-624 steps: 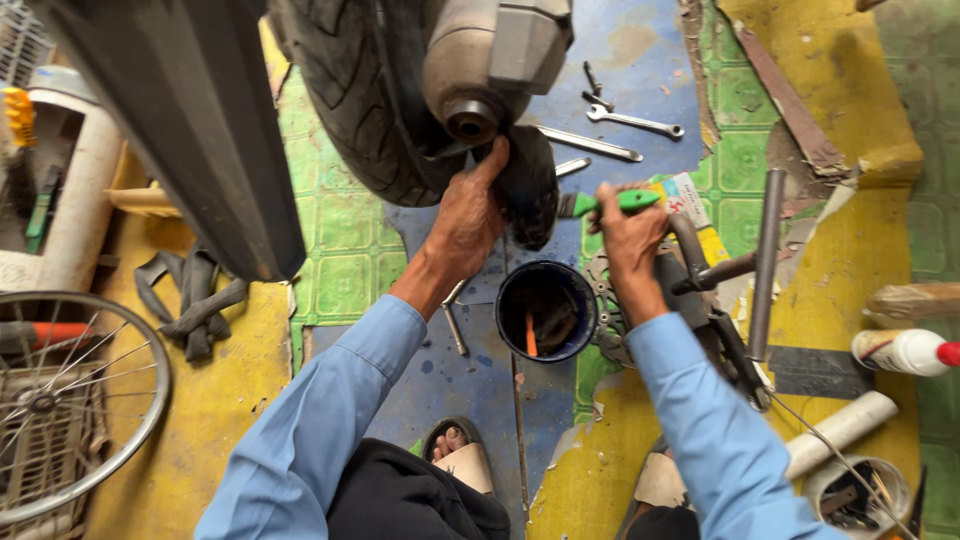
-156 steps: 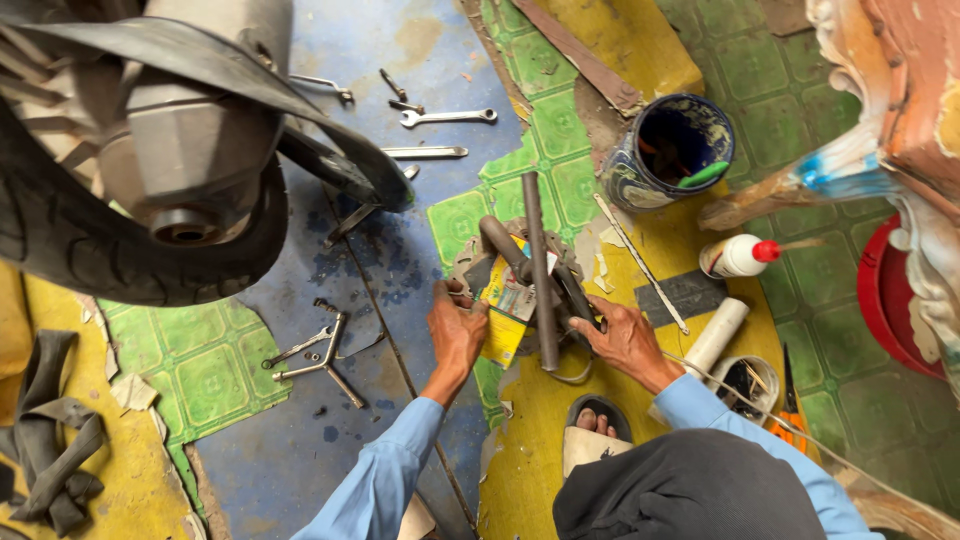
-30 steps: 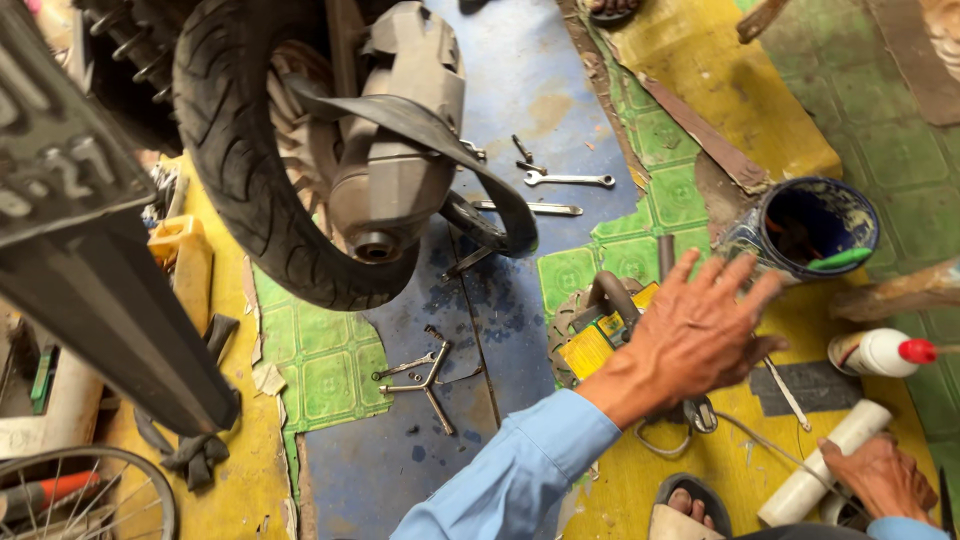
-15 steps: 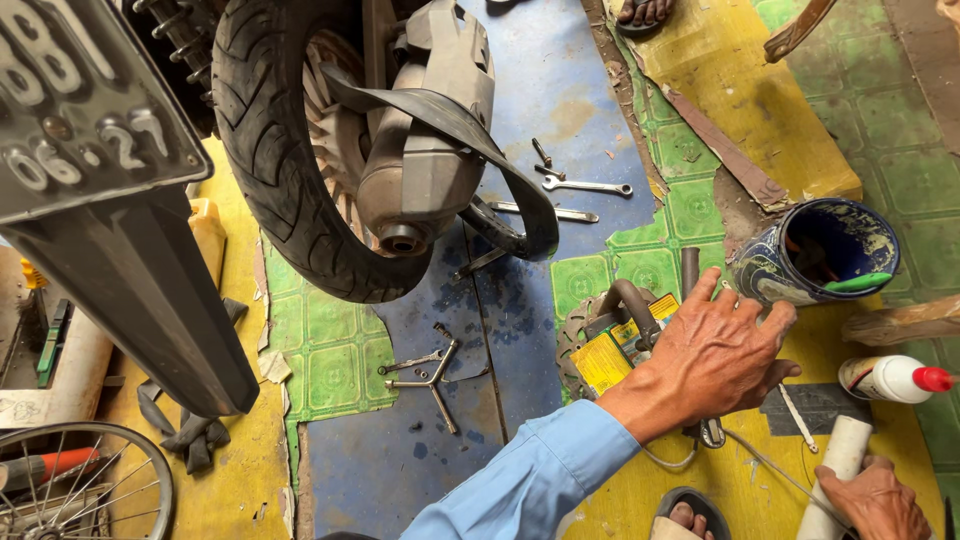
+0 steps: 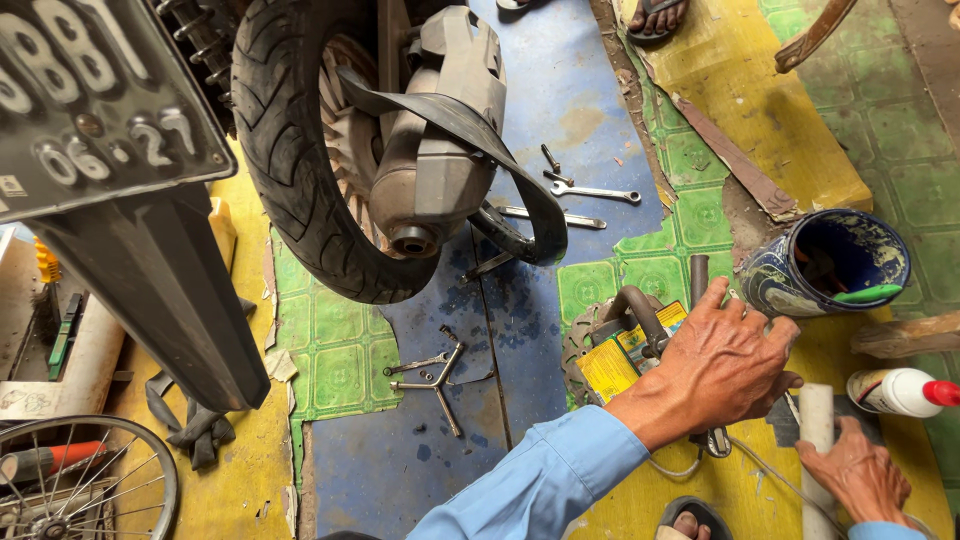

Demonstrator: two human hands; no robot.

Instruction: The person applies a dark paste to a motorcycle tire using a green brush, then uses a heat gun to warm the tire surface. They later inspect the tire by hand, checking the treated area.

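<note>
My left hand [image 5: 725, 365] reaches out palm down, fingers apart, over a heap of parts on the floor. The heap holds a yellow box [image 5: 612, 362], a grey brake disc [image 5: 578, 340] and a curved metal tube [image 5: 640, 305]. The fingertips touch a dark metal bar [image 5: 698, 275] beside a paint-smeared blue can [image 5: 790, 285]. Low at the right, my right hand [image 5: 860, 480] lies with its fingers curled across a white tube [image 5: 815, 415].
A motorcycle's rear tyre [image 5: 290, 190] and grey engine casing [image 5: 445, 150] stand at upper left, with a black rubber strip [image 5: 520, 185] looped over them. On the floor lie wrenches [image 5: 590, 192], a Y-shaped wrench [image 5: 435, 370], a red-capped white bottle [image 5: 900, 390] and a bicycle wheel [image 5: 80, 490].
My left hand has pulled back a little toward me over the heap, its spread fingers drawing closer together. The right hand stays by the white tube. The view has shifted toward the tyre.
</note>
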